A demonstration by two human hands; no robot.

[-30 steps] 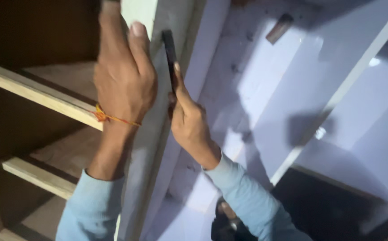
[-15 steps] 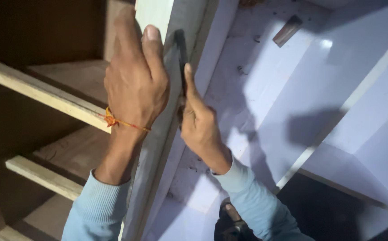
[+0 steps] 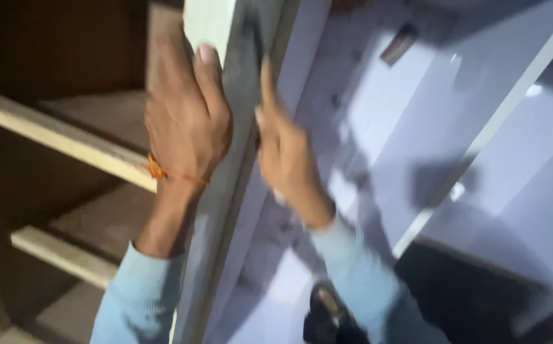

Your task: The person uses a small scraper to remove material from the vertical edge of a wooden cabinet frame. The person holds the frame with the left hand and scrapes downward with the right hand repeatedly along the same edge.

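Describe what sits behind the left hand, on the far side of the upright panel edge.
Behind the left hand gripping the panel edge, two pale wooden shelves run into a dark cabinet interior. The hand and forearm cover where the upper shelf meets the panel; that joint cannot be seen.

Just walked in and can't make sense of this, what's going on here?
A person in light blue sleeves is working at the edge of a tall pale panel. The left hand grips that edge, fingers wrapped over it. The right hand presses against its other side, holding something dark, too blurred to identify. Wooden shelves sit to the left.
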